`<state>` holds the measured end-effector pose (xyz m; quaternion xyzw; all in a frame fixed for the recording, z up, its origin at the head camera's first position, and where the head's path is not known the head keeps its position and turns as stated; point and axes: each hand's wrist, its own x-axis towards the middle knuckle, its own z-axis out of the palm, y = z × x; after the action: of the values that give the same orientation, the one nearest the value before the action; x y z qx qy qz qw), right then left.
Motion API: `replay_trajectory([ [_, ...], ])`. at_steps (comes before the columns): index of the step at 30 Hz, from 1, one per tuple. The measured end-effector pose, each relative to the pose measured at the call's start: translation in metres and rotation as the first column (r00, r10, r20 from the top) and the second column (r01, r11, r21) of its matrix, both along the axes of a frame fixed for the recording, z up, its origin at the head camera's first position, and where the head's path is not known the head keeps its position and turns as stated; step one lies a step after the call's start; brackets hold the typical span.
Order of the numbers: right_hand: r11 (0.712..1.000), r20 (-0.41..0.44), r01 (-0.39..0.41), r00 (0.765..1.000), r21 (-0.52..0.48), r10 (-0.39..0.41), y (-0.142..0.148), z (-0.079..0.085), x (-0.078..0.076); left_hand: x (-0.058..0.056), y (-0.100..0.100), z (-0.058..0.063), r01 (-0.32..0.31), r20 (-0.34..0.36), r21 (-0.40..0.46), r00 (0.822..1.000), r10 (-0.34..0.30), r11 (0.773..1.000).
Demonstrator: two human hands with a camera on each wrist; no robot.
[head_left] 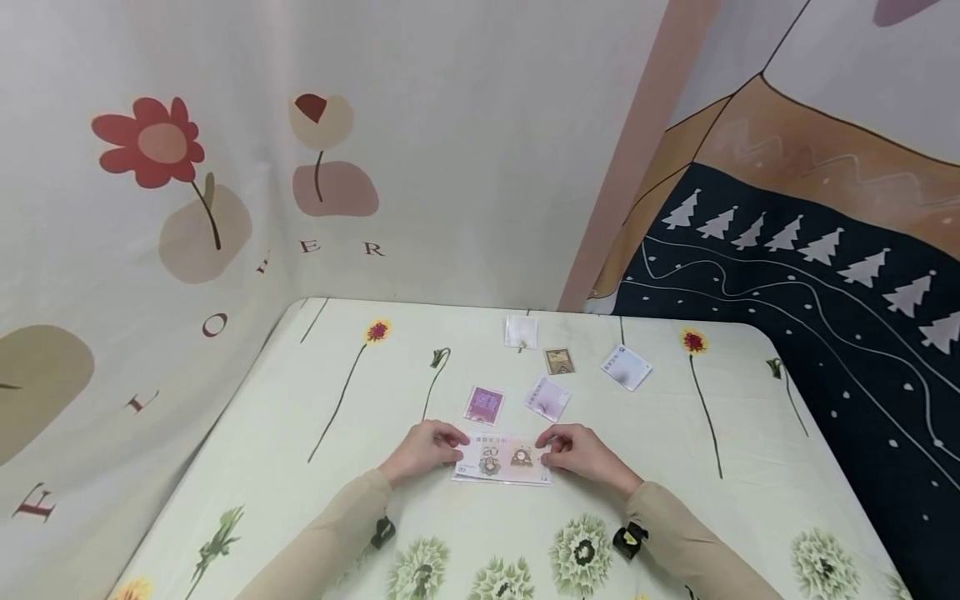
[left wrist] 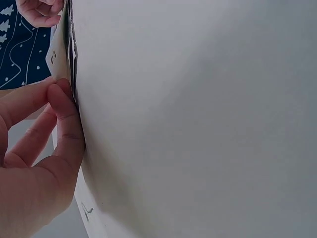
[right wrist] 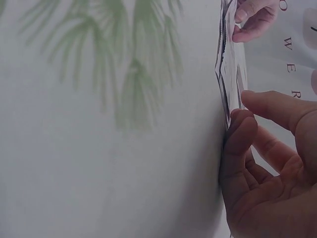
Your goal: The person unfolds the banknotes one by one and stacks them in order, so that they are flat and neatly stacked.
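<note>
Pinching the layered notes (head_left: 504, 458) at opposite ends, the left hand (head_left: 423, 451) and right hand (head_left: 588, 455) probably needed light, even pressure.

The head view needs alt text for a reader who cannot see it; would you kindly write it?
A person's left grip and right grip hold opposite ends of a pinkish note marked 20. Beyond it, five smaller rectangular papers lie scattered on a flower-patterned tablecloth, with printed backdrops behind.
</note>
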<state>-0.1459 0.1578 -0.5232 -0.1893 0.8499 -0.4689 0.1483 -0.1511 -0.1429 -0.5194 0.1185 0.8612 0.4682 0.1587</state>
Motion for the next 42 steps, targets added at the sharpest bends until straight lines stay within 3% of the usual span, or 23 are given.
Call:
replay_trajectory([
  [12,1.0,0.003,0.002,1.0,-0.013,-0.002,0.001,-0.002,0.0,0.0,0.0,0.003,0.009,-0.021,-0.022,1.0,-0.009,1.0],
  [22,1.0,0.014,0.005,1.0,-0.009,-0.005,0.0,0.001,0.0,-0.002,0.002,0.006,0.006,0.048,-0.006,0.999,-0.006,1.0],
  [42,1.0,0.069,0.017,0.998,-0.019,-0.015,-0.001,0.004,0.001,0.001,0.001,0.01,-0.005,0.109,0.052,0.994,-0.001,0.999],
])
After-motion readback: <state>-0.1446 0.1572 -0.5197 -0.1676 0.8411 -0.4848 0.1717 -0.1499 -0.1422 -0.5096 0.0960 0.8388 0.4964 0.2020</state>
